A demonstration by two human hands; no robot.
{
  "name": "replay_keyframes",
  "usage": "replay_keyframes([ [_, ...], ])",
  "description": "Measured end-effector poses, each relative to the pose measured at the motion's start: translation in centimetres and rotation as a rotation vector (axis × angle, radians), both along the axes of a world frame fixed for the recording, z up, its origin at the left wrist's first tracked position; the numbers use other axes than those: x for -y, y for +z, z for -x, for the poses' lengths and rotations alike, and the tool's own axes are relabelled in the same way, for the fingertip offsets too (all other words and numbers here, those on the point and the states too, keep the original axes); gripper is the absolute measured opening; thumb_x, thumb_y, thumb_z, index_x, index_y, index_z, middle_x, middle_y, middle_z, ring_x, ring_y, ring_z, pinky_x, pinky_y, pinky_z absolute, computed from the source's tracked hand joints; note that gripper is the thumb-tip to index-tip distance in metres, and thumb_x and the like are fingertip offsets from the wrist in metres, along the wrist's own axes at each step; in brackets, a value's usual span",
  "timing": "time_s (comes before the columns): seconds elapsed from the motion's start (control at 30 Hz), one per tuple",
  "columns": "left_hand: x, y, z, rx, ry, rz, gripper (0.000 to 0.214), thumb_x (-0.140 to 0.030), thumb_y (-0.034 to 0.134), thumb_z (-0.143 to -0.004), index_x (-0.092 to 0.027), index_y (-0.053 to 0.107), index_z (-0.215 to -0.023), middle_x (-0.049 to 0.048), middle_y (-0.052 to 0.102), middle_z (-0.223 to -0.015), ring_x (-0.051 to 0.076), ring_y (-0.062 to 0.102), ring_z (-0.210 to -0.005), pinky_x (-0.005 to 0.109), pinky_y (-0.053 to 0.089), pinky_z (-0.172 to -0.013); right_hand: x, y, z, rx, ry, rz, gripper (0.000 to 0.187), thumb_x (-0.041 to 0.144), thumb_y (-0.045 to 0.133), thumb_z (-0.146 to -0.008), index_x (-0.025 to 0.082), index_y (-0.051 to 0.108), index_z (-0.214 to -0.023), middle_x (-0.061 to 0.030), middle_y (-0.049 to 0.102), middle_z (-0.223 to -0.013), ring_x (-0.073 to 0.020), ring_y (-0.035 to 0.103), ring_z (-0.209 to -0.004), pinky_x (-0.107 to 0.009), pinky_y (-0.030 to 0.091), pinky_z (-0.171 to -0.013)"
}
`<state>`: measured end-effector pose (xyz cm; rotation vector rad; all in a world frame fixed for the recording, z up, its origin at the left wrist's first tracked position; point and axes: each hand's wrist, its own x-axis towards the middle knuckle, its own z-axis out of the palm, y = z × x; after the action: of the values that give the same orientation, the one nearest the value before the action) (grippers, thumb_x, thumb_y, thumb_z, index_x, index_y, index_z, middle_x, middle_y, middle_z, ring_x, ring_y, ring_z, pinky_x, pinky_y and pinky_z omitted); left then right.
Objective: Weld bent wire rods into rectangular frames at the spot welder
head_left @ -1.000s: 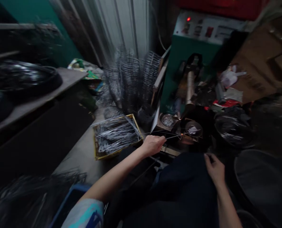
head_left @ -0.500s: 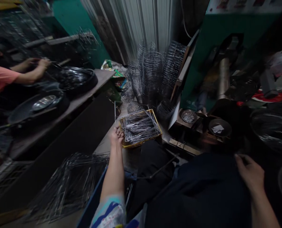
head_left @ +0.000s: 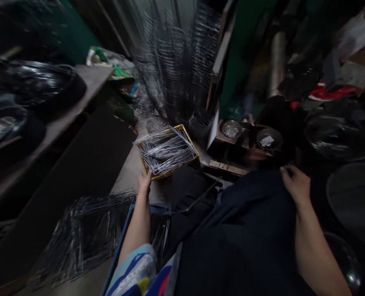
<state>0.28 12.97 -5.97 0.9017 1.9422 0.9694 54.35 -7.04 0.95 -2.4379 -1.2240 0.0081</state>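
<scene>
My left hand (head_left: pixel 144 183) is closed at the near left corner of a yellow crate (head_left: pixel 158 177), with the thumb up by the rim and the other fingers mostly hidden. Many thin bent metal wires (head_left: pixel 166 150) fill the crate, and some ends stick out past its left edge. My right hand (head_left: pixel 297 184) rests on the right side of my lap, on dark blue cloth (head_left: pixel 246 213). Its thumb and forefinger are loosely curled with a dark gap between them, and I see nothing held there.
Stacked wire frames (head_left: pixel 83 234) lie at the lower left, beside a blue container (head_left: pixel 120 242). Tall stacks of wire rings (head_left: pixel 170 61) stand behind the crate. At right are a bowl of small metal pieces (head_left: pixel 231 129) and a dark pan (head_left: pixel 269 139). A bench (head_left: pixel 86 86) carries pans at left.
My left hand has come down to the crate's corner. The thin upright wire seen above it earlier no longer stands there. The view has shifted right, and the co-worker's arms have left it.
</scene>
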Motion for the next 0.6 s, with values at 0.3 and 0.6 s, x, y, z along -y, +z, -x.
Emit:
replay_keyframes([
  [0.3, 15.1, 4.1, -5.3, -0.450, -1.145, -0.202, 0.028, -0.038, 0.050, -0.090, -0.020, 0.062, -0.073, 0.0053, 0.059, -0.079, 0.019, 0.057, -0.077, 0.029, 0.047, -0.074, 1.1, 0.5, -0.4, -0.112, -0.012, -0.108, 0.031, 0.043, 0.054, -0.084, 0.017, 0.071, -0.089, -0.0060, 0.070, -0.076, -0.0180, 0.060, -0.064, -0.027, 0.042, -0.063],
  [0.6, 14.9, 6.5, -6.6, -0.416, -1.298, -0.193, 0.038, -0.045, 0.045, -0.091, -0.019, 0.064, -0.071, 0.0062, 0.061, -0.075, 0.018, 0.060, -0.072, 0.027, 0.051, -0.071, 5.7, -1.6, -6.5, -0.379, -0.186, -0.319, 0.040, 0.050, 0.054, -0.087, 0.014, 0.068, -0.098, -0.0038, 0.067, -0.071, -0.0155, 0.060, -0.056, -0.024, 0.045, -0.054],
])
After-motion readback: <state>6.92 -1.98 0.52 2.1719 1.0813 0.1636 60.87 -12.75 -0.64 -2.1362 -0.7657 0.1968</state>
